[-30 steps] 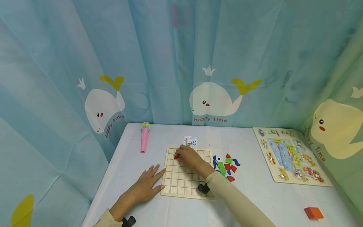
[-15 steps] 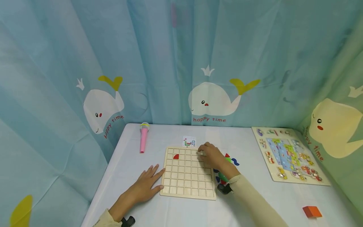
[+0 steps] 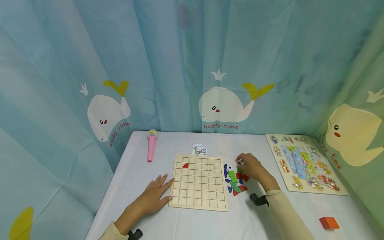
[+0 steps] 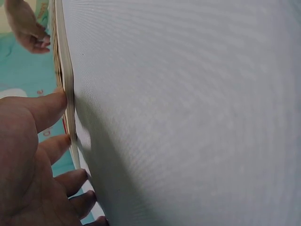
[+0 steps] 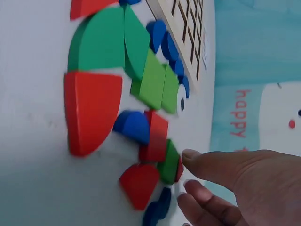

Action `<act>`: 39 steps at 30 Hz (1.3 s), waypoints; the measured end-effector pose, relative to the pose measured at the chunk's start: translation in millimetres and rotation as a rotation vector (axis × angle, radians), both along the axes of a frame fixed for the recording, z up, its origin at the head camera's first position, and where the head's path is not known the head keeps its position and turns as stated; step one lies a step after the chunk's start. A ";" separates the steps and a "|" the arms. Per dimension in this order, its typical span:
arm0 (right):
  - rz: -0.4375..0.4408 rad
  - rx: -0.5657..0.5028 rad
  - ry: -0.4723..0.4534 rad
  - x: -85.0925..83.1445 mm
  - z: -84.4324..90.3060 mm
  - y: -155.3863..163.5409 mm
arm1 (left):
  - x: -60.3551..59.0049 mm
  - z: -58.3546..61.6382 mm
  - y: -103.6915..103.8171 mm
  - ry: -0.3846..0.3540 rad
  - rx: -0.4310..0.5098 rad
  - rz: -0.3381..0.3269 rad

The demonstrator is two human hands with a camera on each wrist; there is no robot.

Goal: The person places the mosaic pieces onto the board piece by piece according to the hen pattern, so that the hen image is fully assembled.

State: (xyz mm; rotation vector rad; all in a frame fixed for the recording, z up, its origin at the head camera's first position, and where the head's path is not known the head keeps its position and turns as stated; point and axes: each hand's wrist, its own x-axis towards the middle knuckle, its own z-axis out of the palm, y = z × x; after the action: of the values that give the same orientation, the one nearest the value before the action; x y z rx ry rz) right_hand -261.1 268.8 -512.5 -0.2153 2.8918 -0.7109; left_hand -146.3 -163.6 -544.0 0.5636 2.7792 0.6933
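The left hand (image 3: 151,198) lies flat, fingers spread, against the wooden grid board (image 3: 198,182) on the bench (image 3: 168,146). The right hand (image 3: 251,166), fingers loosely curled, touches the coloured pieces (image 3: 235,178) without gripping any.

Pale matt wooden grid board (image 3: 198,182), painted wooden pieces (image 3: 235,178) (slightly glossy), smooth white table (image 3: 141,173), thin cloth curtain (image 3: 180,66)
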 end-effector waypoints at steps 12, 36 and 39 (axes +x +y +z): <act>-0.010 -0.084 -0.090 -8.2 -10.9 12.3 | 1.0 -0.2 0.8 0.002 -0.002 0.007; -0.059 -0.115 -0.035 -13.5 -21.0 16.3 | 2.0 1.9 0.9 0.007 0.006 0.004; -0.063 -0.120 -0.048 -12.9 -20.7 11.9 | 2.4 2.4 1.3 0.001 0.005 0.004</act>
State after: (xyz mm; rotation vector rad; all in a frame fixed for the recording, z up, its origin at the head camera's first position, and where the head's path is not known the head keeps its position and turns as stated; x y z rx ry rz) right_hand -274.0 280.6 -533.2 -0.1194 2.8244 -0.8889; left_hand -143.9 -162.3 -541.6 0.5592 2.7813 0.7012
